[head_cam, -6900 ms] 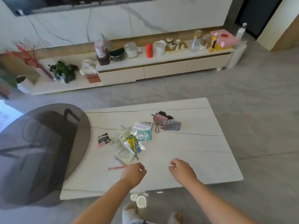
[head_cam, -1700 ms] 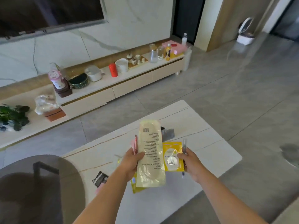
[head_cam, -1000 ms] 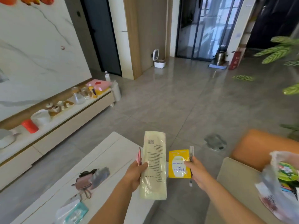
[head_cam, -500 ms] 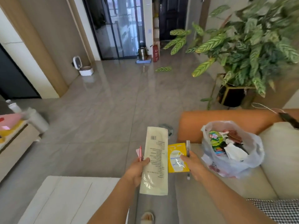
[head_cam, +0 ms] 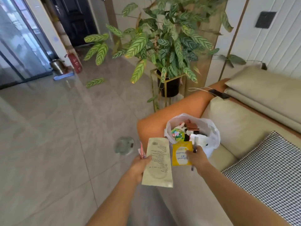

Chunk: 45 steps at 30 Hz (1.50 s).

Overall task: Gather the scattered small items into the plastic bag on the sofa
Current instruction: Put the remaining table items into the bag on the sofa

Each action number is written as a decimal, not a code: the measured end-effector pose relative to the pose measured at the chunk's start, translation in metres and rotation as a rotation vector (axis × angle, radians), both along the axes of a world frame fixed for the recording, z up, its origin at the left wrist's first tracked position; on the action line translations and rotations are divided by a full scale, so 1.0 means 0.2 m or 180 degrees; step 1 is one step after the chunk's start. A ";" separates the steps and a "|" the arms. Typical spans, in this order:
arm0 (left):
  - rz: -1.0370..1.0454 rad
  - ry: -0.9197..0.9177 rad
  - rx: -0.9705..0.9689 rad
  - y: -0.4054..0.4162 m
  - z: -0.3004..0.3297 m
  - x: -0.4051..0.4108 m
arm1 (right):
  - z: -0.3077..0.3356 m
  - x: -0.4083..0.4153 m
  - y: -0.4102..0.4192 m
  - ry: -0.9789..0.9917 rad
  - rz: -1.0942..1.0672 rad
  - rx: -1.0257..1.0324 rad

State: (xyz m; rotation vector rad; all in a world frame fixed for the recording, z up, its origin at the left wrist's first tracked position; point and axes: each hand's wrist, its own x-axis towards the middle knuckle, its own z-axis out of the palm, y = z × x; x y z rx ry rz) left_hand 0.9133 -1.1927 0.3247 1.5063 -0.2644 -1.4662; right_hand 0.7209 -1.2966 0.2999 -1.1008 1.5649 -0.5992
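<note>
A white plastic bag (head_cam: 210, 128) stands open on the beige sofa (head_cam: 236, 128), beside the orange armrest (head_cam: 175, 110), with several small items inside. My left hand (head_cam: 140, 165) grips a long pale cream packet (head_cam: 157, 165) together with a thin pink item (head_cam: 142, 150) at its left edge. My right hand (head_cam: 197, 159) holds a yellow sachet (head_cam: 180, 154) and a slim grey pen-like stick (head_cam: 194, 147), just in front of the bag's near rim.
A large potted plant (head_cam: 164, 46) on a gold stand rises behind the armrest. A phone with a cable (head_cam: 219, 94) lies on the armrest's far end. A houndstooth cushion (head_cam: 268, 173) lies on the sofa seat at right. Grey tiled floor (head_cam: 57, 128) spreads to the left.
My view has swung from the coffee table to the sofa. Both hands, still holding their items, have come closer to the plastic bag, which now sits just beyond my right hand.
</note>
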 end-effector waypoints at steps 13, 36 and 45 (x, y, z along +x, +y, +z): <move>-0.0446 -0.0096 0.0311 -0.79 -0.15 -0.30 | -0.18 -0.29 -0.61 0.0394 -0.0445 0.0181; 0.0166 -0.0629 0.1303 -1.79 -0.87 -0.46 | -0.77 -0.22 -1.36 0.1259 0.0525 0.0537; -0.0878 -0.1200 0.1505 -1.79 -0.83 -0.51 | -0.76 -0.24 -1.33 0.1224 0.1389 0.0079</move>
